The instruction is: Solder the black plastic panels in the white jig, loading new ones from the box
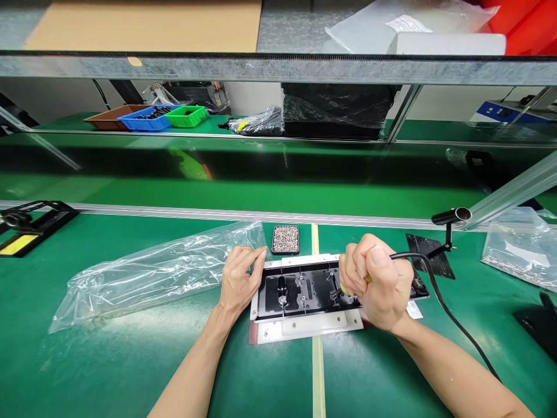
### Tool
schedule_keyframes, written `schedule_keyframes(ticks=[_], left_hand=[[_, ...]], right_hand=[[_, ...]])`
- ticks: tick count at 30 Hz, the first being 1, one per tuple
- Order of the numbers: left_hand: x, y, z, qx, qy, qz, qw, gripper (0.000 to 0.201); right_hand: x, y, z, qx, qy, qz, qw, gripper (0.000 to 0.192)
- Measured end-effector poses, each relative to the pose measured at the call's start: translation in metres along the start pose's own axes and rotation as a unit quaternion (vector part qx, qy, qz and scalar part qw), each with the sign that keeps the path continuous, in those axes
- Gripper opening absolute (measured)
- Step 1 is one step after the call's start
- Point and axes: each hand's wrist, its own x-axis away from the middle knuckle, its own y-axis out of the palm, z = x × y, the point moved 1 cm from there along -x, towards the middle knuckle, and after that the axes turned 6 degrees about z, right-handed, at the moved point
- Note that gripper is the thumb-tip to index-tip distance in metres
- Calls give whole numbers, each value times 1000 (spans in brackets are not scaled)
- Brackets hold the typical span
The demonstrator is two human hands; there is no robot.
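Observation:
My right hand is wrapped in a fist round a corded soldering iron with a yellowish handle. Its tip end points down at a long black plastic panel and is partly hidden by my fingers. The panel lies in a white fixture on the bench. At the panel's left end rests my left hand, thumb and forefinger close together; anything between them is too small to make out. Just behind the fixture stands a small black square tray filled with tiny metal pieces.
A clear plastic bag lies left of the fixture. On the right are a tube-shaped iron stand, the black cord and a bag of small parts. A metal shelf beam crosses above; coloured bins sit at the back.

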Motion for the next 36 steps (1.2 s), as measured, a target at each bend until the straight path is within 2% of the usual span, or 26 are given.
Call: schedule_keyframes(ticks=[36], left_hand=[[-1, 0, 4, -2, 2, -4, 1000, 18]], right_hand=[[-2, 1, -1, 5, 2, 3, 1000, 44]])
